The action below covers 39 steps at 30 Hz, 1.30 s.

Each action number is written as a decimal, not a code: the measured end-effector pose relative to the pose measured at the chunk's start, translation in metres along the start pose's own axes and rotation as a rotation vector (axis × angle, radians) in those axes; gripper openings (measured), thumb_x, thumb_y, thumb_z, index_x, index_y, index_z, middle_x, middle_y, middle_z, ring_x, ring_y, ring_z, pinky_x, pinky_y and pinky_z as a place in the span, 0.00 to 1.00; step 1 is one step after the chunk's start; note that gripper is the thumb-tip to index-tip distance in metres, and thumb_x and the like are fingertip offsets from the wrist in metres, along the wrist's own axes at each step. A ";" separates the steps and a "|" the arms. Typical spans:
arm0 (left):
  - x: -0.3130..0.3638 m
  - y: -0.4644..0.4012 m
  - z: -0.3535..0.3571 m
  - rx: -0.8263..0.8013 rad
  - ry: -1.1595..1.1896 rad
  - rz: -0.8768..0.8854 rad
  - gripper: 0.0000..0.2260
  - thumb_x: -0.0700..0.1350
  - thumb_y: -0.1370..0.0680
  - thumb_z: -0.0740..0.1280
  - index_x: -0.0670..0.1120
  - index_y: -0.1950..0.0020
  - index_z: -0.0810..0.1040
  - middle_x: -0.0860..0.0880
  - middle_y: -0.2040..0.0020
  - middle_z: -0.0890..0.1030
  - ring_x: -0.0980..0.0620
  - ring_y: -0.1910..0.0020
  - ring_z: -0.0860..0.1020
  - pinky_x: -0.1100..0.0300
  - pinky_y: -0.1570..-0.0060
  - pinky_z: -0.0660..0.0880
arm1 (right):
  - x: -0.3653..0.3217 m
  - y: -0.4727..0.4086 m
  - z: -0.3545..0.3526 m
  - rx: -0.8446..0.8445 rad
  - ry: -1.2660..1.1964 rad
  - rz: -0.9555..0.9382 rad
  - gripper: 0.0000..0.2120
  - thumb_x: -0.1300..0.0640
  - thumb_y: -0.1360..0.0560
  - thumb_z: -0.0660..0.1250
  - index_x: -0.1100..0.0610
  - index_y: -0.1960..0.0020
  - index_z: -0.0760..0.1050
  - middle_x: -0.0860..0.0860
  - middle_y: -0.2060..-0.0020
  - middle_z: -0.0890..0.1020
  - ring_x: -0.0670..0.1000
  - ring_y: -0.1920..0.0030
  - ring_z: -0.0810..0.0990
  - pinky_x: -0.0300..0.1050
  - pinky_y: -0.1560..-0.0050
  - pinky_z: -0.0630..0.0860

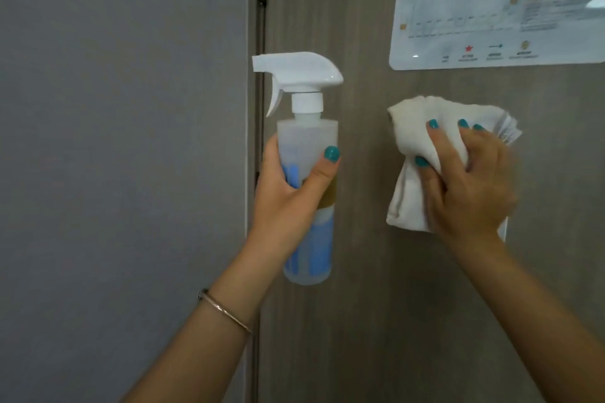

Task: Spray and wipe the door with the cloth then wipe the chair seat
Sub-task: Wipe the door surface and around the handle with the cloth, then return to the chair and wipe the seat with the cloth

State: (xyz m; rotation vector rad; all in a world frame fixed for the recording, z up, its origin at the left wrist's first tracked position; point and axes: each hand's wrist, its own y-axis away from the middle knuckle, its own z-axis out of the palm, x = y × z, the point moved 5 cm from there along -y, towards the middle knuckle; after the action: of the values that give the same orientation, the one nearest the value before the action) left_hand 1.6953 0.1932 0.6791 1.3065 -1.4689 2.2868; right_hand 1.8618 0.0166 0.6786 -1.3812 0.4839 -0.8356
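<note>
My left hand [288,193] grips the upright spray bottle [307,173] by its body, just in front of the door [360,304]. My right hand [468,183] presses the folded white cloth [412,141] against the door, fingers curled into it, below the laminated notice [497,6].

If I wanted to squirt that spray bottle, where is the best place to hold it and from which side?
Probably at the narrow neck, just under the white trigger head, coming from the right, opposite the nozzle. The spray bottle stands upright with its nozzle and trigger lever pointing left, so fingers wrapped from behind could reach the lever. The left hand now holds the body lower down, away from the trigger.
</note>
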 end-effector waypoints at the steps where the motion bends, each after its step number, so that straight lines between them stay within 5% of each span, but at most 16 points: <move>1: 0.007 0.006 -0.016 0.019 -0.046 0.016 0.22 0.52 0.29 0.70 0.49 0.37 0.71 0.55 0.51 0.80 0.64 0.56 0.80 0.70 0.59 0.77 | -0.019 0.000 0.001 0.008 -0.047 0.021 0.19 0.48 0.17 0.62 0.52 0.28 0.67 0.57 0.38 0.69 0.61 0.39 0.71 0.60 0.53 0.79; 4: 0.037 0.030 -0.069 0.089 -0.152 0.037 0.17 0.42 0.23 0.69 0.46 0.36 0.69 0.53 0.52 0.78 0.67 0.59 0.79 0.73 0.60 0.75 | -0.080 -0.002 -0.001 -0.022 -0.168 0.110 0.18 0.48 0.16 0.60 0.52 0.28 0.69 0.57 0.38 0.71 0.60 0.40 0.70 0.60 0.57 0.80; 12: 0.143 0.111 -0.212 0.332 -0.485 0.047 0.18 0.41 0.24 0.71 0.49 0.39 0.67 0.54 0.55 0.76 0.69 0.66 0.76 0.75 0.66 0.73 | -0.254 -0.024 -0.048 -0.155 -0.585 0.215 0.21 0.45 0.16 0.54 0.53 0.28 0.70 0.61 0.39 0.72 0.62 0.42 0.68 0.63 0.55 0.78; 19: 0.239 0.207 -0.307 0.581 -0.710 0.051 0.20 0.45 0.24 0.71 0.46 0.35 0.69 0.55 0.52 0.77 0.70 0.61 0.78 0.75 0.62 0.73 | -0.394 -0.046 -0.139 -0.071 -0.849 0.075 0.18 0.47 0.16 0.57 0.53 0.31 0.73 0.56 0.41 0.70 0.61 0.45 0.70 0.57 0.65 0.77; 31: 0.373 0.359 -0.363 0.962 -1.018 0.072 0.18 0.45 0.25 0.72 0.47 0.39 0.69 0.54 0.54 0.76 0.70 0.63 0.77 0.76 0.64 0.73 | -0.537 -0.099 -0.282 0.148 -1.300 0.073 0.15 0.53 0.18 0.65 0.54 0.33 0.77 0.58 0.43 0.74 0.60 0.44 0.72 0.54 0.66 0.77; 39: 0.432 0.442 -0.352 1.301 -1.176 0.104 0.18 0.45 0.25 0.72 0.48 0.39 0.68 0.53 0.54 0.77 0.70 0.64 0.78 0.75 0.66 0.73 | -0.626 -0.113 -0.368 0.143 -1.650 0.101 0.15 0.53 0.19 0.65 0.53 0.33 0.76 0.60 0.46 0.79 0.59 0.46 0.73 0.53 0.65 0.77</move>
State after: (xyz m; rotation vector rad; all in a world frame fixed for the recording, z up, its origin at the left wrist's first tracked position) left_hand 0.9916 0.1013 0.6328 3.2534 0.3300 2.5850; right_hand 1.1672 0.2499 0.6251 -1.4305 -0.7680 0.4862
